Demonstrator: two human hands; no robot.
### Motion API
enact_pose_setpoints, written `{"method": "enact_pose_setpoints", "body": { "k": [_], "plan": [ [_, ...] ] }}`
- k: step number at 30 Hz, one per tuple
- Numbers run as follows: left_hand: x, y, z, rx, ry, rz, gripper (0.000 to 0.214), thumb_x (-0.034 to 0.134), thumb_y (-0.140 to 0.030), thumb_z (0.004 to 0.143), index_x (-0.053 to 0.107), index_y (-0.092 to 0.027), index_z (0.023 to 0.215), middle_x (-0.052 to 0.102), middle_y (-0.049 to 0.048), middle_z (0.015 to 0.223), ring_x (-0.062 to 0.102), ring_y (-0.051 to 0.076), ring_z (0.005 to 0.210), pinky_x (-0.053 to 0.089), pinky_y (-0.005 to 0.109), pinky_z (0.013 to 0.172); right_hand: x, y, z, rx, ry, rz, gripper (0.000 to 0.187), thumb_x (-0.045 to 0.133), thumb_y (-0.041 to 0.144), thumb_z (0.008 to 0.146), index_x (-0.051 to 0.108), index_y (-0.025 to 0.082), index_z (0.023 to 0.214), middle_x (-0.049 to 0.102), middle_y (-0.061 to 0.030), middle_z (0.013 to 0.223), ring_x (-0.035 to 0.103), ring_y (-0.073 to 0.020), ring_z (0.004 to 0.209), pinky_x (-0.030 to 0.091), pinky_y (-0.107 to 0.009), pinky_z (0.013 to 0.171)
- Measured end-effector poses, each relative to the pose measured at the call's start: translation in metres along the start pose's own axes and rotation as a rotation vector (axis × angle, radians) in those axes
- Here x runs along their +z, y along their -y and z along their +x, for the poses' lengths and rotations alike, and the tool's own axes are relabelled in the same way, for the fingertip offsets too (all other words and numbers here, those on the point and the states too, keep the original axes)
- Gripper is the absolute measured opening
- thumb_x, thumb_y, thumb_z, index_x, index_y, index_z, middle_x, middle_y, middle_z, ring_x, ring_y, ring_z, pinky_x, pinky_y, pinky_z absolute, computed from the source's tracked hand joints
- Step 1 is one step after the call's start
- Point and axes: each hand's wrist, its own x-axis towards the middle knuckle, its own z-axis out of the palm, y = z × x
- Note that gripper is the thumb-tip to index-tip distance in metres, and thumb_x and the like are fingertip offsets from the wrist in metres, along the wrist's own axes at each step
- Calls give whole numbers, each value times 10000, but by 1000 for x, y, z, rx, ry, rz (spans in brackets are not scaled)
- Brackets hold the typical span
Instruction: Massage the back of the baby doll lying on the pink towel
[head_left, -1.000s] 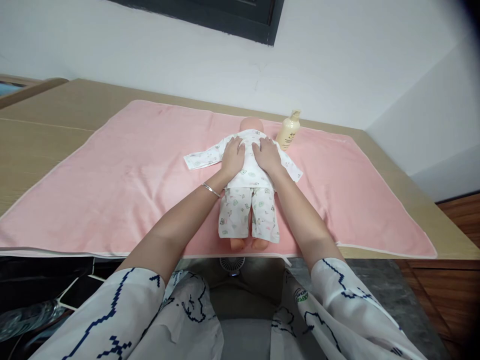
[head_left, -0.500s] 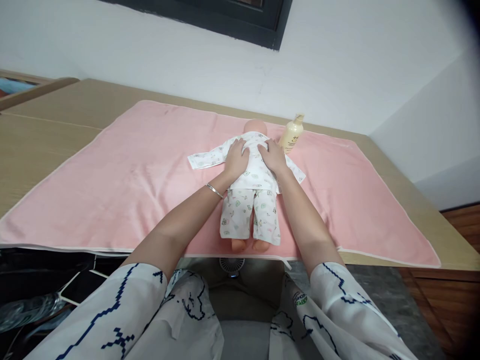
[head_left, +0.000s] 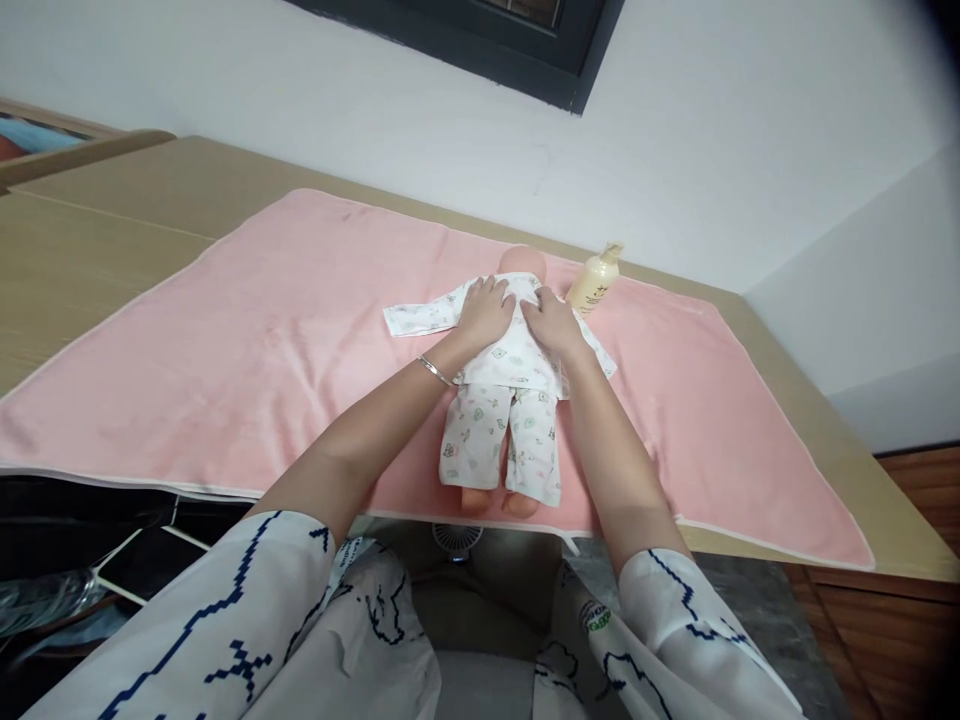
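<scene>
A baby doll (head_left: 517, 375) in a white printed top and trousers lies face down on a pink blanket (head_left: 322, 300), its bare feet toward me. On the left side of its upper back rests my left hand (head_left: 486, 312), fingers spread, a silver bangle at the wrist. My right hand (head_left: 553, 322) lies on the right side of the back, fingers apart and partly hidden behind the hand. Neither hand grips anything. Just beyond my right hand stands a pale yellow pump bottle (head_left: 595, 280).
The blanket covers most of a wooden table (head_left: 112, 230) against a white wall (head_left: 675, 130). A dark window frame (head_left: 517, 50) is above. A small fan (head_left: 456, 540) sits below the table's front edge. A wooden-edged tray or crib (head_left: 90, 145) is at far left.
My left hand has slid a little inward across the doll's back, toward the right hand. The right hand stays on the back. The camera view has tilted slightly.
</scene>
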Motion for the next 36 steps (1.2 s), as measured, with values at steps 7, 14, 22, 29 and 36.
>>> {"method": "enact_pose_setpoints", "body": {
  "k": [7,14,22,29,36],
  "plan": [
    [-13,-38,-29,55,29,151,412,379,-174,925,583,-85,1273,527,215,1426,429,364,1381,273,546,1179,13,-33,17,19,-36,173,485,356,542,918,594,232,1206,630,-85,1336,498,-311,1302,181,-599,1182],
    [-8,-18,-9,-74,79,95,406,384,-231,930,600,-108,1251,492,184,1479,392,348,1418,286,557,1188,6,-3,3,13,-12,-98,530,293,501,963,574,123,1205,593,-219,1343,475,-398,1311,226,-659,1121],
    [-9,-10,-2,-64,83,224,440,328,-287,976,552,-113,1313,536,145,1445,430,283,1396,287,439,1209,3,2,1,-10,13,-93,605,236,573,972,552,119,1217,615,-219,1304,513,-368,1278,290,-577,1117],
    [-10,-40,-28,-55,37,318,460,348,-279,973,515,-90,1358,468,183,1505,407,342,1414,288,502,1194,14,-27,17,32,-36,33,525,231,547,972,589,215,1165,608,-120,1344,491,-305,1299,292,-566,1129],
    [-5,-6,1,-27,92,171,404,370,-291,967,567,-142,1287,557,133,1422,445,269,1387,302,441,1208,1,18,-1,84,36,-97,430,332,330,934,575,67,1173,640,-249,1246,572,-396,1198,416,-566,1029]
  ]
}}
